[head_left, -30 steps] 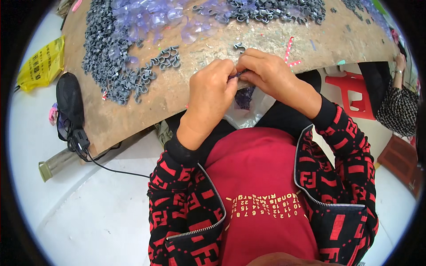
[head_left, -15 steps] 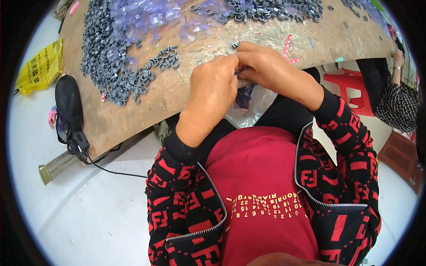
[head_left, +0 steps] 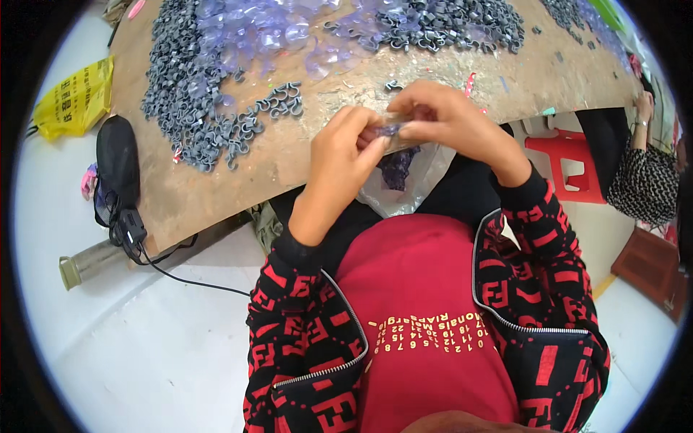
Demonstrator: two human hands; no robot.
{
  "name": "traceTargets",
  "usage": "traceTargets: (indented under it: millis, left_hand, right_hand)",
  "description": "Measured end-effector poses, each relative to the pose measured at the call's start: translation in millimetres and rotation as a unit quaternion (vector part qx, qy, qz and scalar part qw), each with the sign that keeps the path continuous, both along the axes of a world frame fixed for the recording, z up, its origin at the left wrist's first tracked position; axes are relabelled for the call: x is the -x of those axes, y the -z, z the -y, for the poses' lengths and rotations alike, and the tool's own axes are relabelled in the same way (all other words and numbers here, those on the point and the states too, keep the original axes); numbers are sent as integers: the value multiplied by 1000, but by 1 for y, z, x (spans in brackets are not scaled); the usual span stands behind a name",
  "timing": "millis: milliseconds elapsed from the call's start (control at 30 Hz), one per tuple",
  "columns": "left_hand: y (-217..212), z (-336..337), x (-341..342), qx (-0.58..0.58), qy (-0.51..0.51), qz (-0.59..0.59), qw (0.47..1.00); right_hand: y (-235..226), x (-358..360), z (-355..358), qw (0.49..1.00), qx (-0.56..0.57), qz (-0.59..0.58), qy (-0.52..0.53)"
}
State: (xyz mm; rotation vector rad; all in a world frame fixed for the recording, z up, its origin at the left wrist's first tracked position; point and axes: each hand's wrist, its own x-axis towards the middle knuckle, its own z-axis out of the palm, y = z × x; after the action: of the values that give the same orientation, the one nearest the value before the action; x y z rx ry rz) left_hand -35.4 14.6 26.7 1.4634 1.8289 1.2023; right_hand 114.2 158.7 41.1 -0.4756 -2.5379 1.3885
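Observation:
My left hand (head_left: 345, 155) and my right hand (head_left: 451, 123) meet over the near edge of the table. Between their pinched fingertips is a small purplish translucent piece (head_left: 390, 130), too covered to make out its kind. A single grey plastic hook (head_left: 393, 86) lies on the table just beyond my right fingers. Below my hands, at my lap, a clear plastic bag (head_left: 426, 180) holds a dark purple bunch (head_left: 395, 170) of small items.
Piles of grey plastic hooks (head_left: 173, 94) and clear purplish suction cups (head_left: 253, 36) cover the far and left parts of the wooden table (head_left: 209, 202). A yellow bag (head_left: 79, 101) and black pouch (head_left: 118, 155) flank its left edge. A red stool (head_left: 559, 162) and another person's arm (head_left: 642, 115) are at right.
My fingers have parted slightly, and the small purplish piece now shows between them. More of the dark purple bunch in the bag is visible. The whole view has shifted slightly.

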Motion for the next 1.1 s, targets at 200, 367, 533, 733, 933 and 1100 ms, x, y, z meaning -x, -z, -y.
traceTargets:
  millis: [200,367,533,733,933,1100]
  left_hand:
    - [13,42,-44,-46,113,-12,992]
    - [45,39,-57,9,107,-106,989]
    - [0,23,-26,-77,65,-69,992]
    - [-10,-31,62,-99,-181,-296,933]
    - [3,-48,74,-37,-188,-354,915]
    - [-6,-38,60,-59,-213,-276,936]
  right_hand:
    - [21,1,-5,993,-34,-45,106]
    - [32,11,3,970,-180,-78,144]
    - [39,11,5,961,-213,-81,158]
    - [37,11,8,947,-257,-121,151]
    - [38,8,7,952,-230,-124,158]
    - [38,2,1,961,-121,-147,199]
